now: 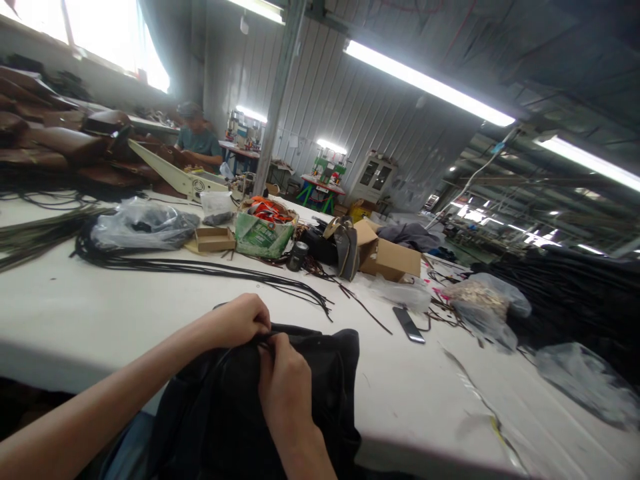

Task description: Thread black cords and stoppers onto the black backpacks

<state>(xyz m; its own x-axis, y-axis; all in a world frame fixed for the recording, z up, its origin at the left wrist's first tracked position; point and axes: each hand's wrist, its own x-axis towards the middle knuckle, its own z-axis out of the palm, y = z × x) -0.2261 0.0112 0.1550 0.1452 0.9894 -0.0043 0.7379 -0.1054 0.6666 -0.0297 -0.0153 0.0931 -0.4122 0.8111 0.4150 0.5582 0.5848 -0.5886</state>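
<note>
A black bag (220, 407), its exact kind unclear, rests partly over the table's front edge and against my lap. At its top edge my left hand (245, 320) is closed, fingers pinching the black material. Right beside it, my right hand (287, 373) pinches the same edge with thumb and bent forefinger. The small piece between the fingertips is dark and hard to make out. Beyond my hands, a bundle of black cords (215, 268) stretches across the white table (140, 313).
Behind the cords stand a clear plastic bag (145, 227), a small cardboard tray (215, 239), a green bag (265, 233), a dark can (298, 256) and an open carton (395, 261). A phone (409, 325) lies to the right. A person (197, 140) sits at the far left.
</note>
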